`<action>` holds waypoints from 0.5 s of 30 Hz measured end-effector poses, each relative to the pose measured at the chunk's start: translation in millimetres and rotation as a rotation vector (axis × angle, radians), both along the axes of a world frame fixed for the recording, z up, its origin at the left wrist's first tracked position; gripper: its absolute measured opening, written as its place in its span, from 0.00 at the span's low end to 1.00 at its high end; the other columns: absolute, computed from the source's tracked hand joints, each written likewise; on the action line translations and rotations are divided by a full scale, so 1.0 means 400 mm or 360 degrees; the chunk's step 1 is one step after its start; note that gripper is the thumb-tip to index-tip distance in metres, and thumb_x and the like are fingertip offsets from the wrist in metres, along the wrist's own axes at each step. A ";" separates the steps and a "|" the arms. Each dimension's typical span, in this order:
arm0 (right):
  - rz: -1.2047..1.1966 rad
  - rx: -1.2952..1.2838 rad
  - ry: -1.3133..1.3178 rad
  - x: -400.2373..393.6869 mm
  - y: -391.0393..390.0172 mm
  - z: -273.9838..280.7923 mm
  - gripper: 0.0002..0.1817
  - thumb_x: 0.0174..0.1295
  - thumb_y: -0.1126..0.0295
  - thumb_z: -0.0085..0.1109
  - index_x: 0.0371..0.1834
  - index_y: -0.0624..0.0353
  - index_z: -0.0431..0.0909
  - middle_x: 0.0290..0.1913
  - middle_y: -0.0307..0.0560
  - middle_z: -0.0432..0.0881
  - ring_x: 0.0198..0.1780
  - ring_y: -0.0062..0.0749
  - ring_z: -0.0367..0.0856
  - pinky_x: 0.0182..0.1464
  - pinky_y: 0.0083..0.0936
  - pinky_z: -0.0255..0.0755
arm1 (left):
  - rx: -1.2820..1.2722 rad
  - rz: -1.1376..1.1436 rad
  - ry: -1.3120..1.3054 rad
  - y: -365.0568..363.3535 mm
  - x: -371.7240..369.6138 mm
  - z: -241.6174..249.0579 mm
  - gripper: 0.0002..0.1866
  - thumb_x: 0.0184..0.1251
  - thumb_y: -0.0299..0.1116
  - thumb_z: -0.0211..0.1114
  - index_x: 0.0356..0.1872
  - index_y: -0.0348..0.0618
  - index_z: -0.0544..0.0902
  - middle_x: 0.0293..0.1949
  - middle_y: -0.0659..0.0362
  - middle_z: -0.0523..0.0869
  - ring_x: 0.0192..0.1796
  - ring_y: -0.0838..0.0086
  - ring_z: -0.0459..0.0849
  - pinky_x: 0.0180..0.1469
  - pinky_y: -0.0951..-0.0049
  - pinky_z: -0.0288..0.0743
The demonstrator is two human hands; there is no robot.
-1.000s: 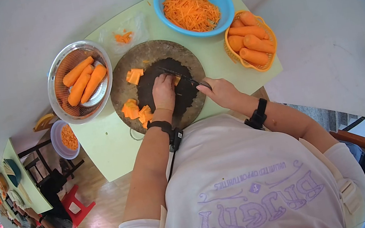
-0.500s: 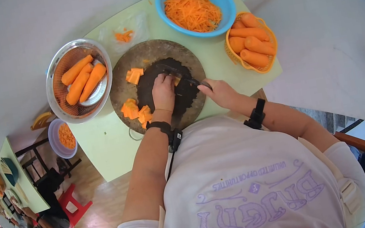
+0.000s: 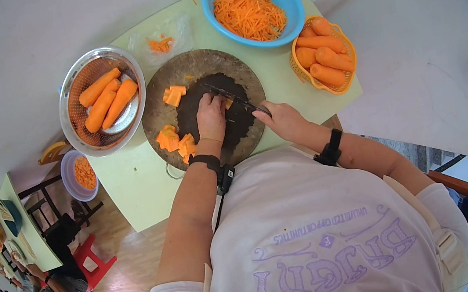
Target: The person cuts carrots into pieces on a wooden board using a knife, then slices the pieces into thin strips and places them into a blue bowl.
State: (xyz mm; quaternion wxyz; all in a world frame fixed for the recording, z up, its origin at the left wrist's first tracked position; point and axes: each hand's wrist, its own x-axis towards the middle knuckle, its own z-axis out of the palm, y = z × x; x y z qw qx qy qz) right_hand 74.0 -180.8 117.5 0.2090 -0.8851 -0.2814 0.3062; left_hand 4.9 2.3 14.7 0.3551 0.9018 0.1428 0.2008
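On the round chopping board (image 3: 243, 70), my right hand (image 3: 284, 120) grips the handle of a dark-bladed knife (image 3: 232, 95). The blade reaches leftward, just past the fingertips of my left hand (image 3: 212, 117). Those fingers are bent and press down on a carrot piece (image 3: 228, 103), which is mostly hidden by the hand and blade. Cut carrot slices (image 3: 175, 96) lie at the board's upper left. Two more piles of carrot slices (image 3: 168, 138) rest near its lower left edge, beside my left wrist.
A metal basin (image 3: 138, 94) with whole carrots stands left of the board. Behind it are a blue basin (image 3: 292, 3) of carrot shreds and a yellow basket (image 3: 352, 81) of carrots. A plastic bag (image 3: 181, 31) holds carrot scraps. Other people sit at lower left.
The knife blade has turned slightly and its edge line now shows more clearly beside my left fingers. Both hands stay nearly in place; the carrot piles have not been moved.
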 end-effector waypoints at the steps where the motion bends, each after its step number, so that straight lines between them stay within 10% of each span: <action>1: 0.0008 -0.0037 -0.0011 0.000 0.003 0.001 0.23 0.72 0.48 0.47 0.43 0.61 0.75 0.32 0.61 0.83 0.38 0.59 0.82 0.41 0.46 0.74 | -0.0002 -0.0001 0.0002 -0.001 -0.001 -0.001 0.04 0.58 0.26 0.66 0.34 0.41 0.84 0.34 0.53 0.78 0.39 0.56 0.81 0.41 0.61 0.77; 15: -0.0020 0.0037 0.0020 -0.002 -0.002 -0.009 0.24 0.72 0.48 0.47 0.49 0.59 0.76 0.35 0.60 0.84 0.40 0.58 0.82 0.43 0.46 0.74 | 0.0006 0.0001 -0.0050 0.006 -0.003 -0.017 0.04 0.58 0.25 0.67 0.34 0.41 0.84 0.34 0.54 0.79 0.40 0.57 0.82 0.42 0.62 0.78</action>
